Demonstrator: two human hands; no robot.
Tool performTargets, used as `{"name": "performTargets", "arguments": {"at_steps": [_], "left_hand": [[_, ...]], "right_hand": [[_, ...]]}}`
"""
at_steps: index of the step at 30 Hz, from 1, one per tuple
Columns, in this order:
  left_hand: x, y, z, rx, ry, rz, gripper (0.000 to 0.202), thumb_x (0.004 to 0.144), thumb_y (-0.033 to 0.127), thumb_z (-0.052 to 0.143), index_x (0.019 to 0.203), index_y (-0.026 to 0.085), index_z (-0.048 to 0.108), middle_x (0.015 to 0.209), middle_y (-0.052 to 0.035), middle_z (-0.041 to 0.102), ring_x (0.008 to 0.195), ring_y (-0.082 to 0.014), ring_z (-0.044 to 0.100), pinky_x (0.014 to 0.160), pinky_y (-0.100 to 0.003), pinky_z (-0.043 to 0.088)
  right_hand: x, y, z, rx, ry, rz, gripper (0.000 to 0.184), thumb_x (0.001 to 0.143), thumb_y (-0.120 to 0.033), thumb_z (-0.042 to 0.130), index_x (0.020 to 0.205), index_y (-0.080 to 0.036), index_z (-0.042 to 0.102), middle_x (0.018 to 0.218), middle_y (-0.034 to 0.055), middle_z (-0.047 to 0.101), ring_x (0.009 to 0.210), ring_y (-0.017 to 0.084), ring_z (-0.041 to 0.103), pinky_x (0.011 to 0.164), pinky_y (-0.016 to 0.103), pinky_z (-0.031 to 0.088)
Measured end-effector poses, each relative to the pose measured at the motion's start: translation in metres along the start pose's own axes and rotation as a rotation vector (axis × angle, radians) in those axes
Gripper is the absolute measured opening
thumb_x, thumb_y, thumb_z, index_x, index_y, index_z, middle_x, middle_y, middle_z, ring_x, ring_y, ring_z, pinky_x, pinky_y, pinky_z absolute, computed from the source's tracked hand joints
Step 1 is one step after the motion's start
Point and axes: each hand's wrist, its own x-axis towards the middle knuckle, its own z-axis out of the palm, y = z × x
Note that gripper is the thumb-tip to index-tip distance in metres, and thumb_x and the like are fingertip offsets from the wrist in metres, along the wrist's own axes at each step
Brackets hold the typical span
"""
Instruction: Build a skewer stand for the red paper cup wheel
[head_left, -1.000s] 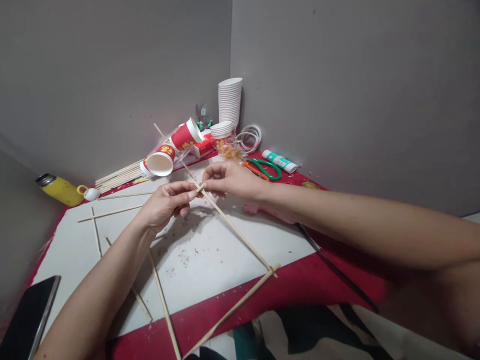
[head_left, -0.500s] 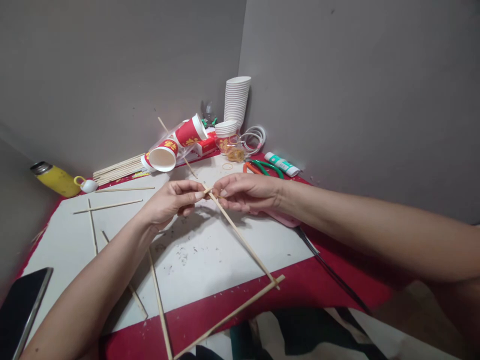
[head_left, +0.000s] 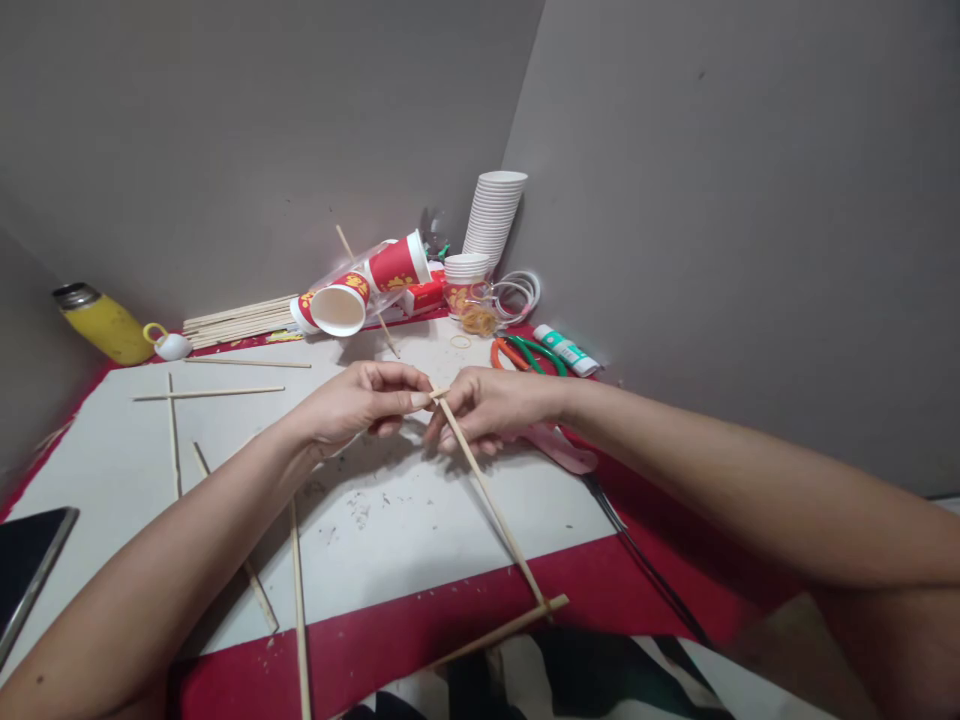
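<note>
Near the middle, my left hand (head_left: pixel 379 397) pinches the crossing at the far end of a wooden chopstick frame. One long chopstick (head_left: pixel 491 495) slopes from there toward me and meets another chopstick (head_left: pixel 499 632) in a bound joint near the table's front edge. A further chopstick (head_left: pixel 300 610) runs below my left forearm. Close against the same crossing, partly behind the long chopstick, my right hand (head_left: pixel 480 408) has its fingers curled. The rubber band seen in those fingers a moment ago is hidden now.
Loose chopsticks (head_left: pixel 210 393) lie on the white board (head_left: pixel 375 570) at left. Behind stand paper cups (head_left: pixel 341 305), a tall cup stack (head_left: pixel 495 215), rubber bands (head_left: pixel 478 320) and green-handled pliers (head_left: pixel 544 355). A yellow bottle (head_left: pixel 112 325) and phone (head_left: pixel 30 560) sit left; a pink tool (head_left: pixel 562 450) lies right.
My right hand has turned and moved down behind the long chopstick, and the strand in its fingers has gone out of sight. The crossing has shifted slightly right and lower, as the view moved too.
</note>
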Motion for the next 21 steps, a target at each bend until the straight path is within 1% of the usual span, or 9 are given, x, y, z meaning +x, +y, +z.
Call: {"name": "performTargets", "arguments": {"at_steps": [3, 5, 7, 9, 11, 13, 16, 18, 21], "left_hand": [[-0.001, 0.001, -0.001, -0.013, 0.001, 0.008, 0.023, 0.074, 0.030, 0.079, 0.088, 0.013, 0.071, 0.075, -0.0013, 0.063, 0.045, -0.0017, 0.042, 0.041, -0.016, 0.028], [-0.001, 0.002, -0.001, -0.031, -0.002, 0.011, 0.023, 0.074, 0.029, 0.079, 0.088, 0.013, 0.071, 0.076, -0.0014, 0.063, 0.046, -0.0015, 0.042, 0.041, -0.016, 0.028], [-0.001, 0.001, -0.001, -0.044, -0.012, 0.015, 0.022, 0.073, 0.028, 0.079, 0.087, 0.013, 0.071, 0.074, -0.0003, 0.062, 0.045, -0.0014, 0.042, 0.041, -0.016, 0.029], [-0.001, 0.001, -0.002, -0.038, -0.023, 0.012, 0.021, 0.074, 0.028, 0.079, 0.087, 0.014, 0.071, 0.071, 0.0013, 0.060, 0.045, -0.0014, 0.042, 0.041, -0.015, 0.029], [-0.001, 0.000, -0.002, -0.021, -0.017, 0.009, 0.020, 0.075, 0.028, 0.079, 0.087, 0.015, 0.071, 0.068, 0.0025, 0.058, 0.044, -0.0017, 0.044, 0.041, -0.015, 0.030], [-0.001, 0.000, -0.001, -0.004, -0.003, 0.012, 0.020, 0.075, 0.028, 0.078, 0.088, 0.015, 0.071, 0.069, 0.0023, 0.059, 0.045, -0.0022, 0.045, 0.042, -0.016, 0.033], [-0.002, 0.001, 0.000, 0.016, 0.003, 0.017, 0.020, 0.076, 0.028, 0.077, 0.091, 0.015, 0.072, 0.075, 0.0008, 0.062, 0.047, -0.0026, 0.047, 0.043, -0.016, 0.036], [-0.003, 0.002, 0.000, 0.026, 0.000, 0.018, 0.020, 0.077, 0.028, 0.076, 0.091, 0.015, 0.072, 0.077, 0.0000, 0.063, 0.047, -0.0027, 0.047, 0.044, -0.016, 0.036], [-0.003, 0.003, 0.001, 0.032, 0.005, 0.012, 0.021, 0.077, 0.029, 0.076, 0.090, 0.013, 0.072, 0.078, -0.0018, 0.065, 0.047, -0.0026, 0.046, 0.043, -0.016, 0.035]], "right_hand": [[-0.001, 0.005, 0.002, 0.070, 0.043, 0.004, 0.033, 0.071, -0.035, 0.081, 0.089, -0.011, 0.068, 0.053, -0.0037, 0.064, 0.041, 0.006, 0.057, 0.040, 0.014, 0.044], [-0.004, 0.010, -0.001, 0.155, 0.113, -0.016, 0.035, 0.074, -0.041, 0.079, 0.086, -0.013, 0.061, 0.055, -0.0025, 0.066, 0.043, 0.008, 0.060, 0.043, 0.017, 0.048], [-0.010, 0.014, -0.005, 0.240, 0.179, -0.057, 0.037, 0.077, -0.045, 0.077, 0.086, -0.015, 0.057, 0.063, 0.0002, 0.069, 0.048, 0.010, 0.064, 0.045, 0.018, 0.050], [-0.017, 0.016, -0.008, 0.301, 0.221, -0.109, 0.038, 0.076, -0.044, 0.078, 0.087, -0.015, 0.056, 0.071, 0.0024, 0.072, 0.054, 0.011, 0.066, 0.047, 0.019, 0.051], [-0.021, 0.015, -0.009, 0.339, 0.243, -0.163, 0.037, 0.074, -0.038, 0.080, 0.091, -0.015, 0.056, 0.073, 0.0019, 0.072, 0.057, 0.010, 0.067, 0.049, 0.018, 0.052], [-0.022, 0.010, -0.008, 0.341, 0.259, -0.208, 0.036, 0.075, -0.034, 0.081, 0.092, -0.016, 0.055, 0.072, 0.0006, 0.071, 0.058, 0.010, 0.066, 0.051, 0.018, 0.053], [-0.017, -0.001, -0.005, 0.256, 0.269, -0.243, 0.032, 0.077, -0.033, 0.079, 0.091, -0.017, 0.054, 0.070, 0.0003, 0.071, 0.055, 0.009, 0.065, 0.050, 0.017, 0.052], [-0.011, -0.007, -0.003, 0.189, 0.266, -0.265, 0.030, 0.079, -0.033, 0.077, 0.090, -0.017, 0.054, 0.070, 0.0003, 0.071, 0.054, 0.009, 0.064, 0.050, 0.018, 0.052], [-0.006, -0.011, -0.003, 0.151, 0.262, -0.305, 0.027, 0.081, -0.033, 0.074, 0.090, -0.017, 0.055, 0.071, 0.0004, 0.071, 0.057, 0.010, 0.066, 0.053, 0.019, 0.054]]}}
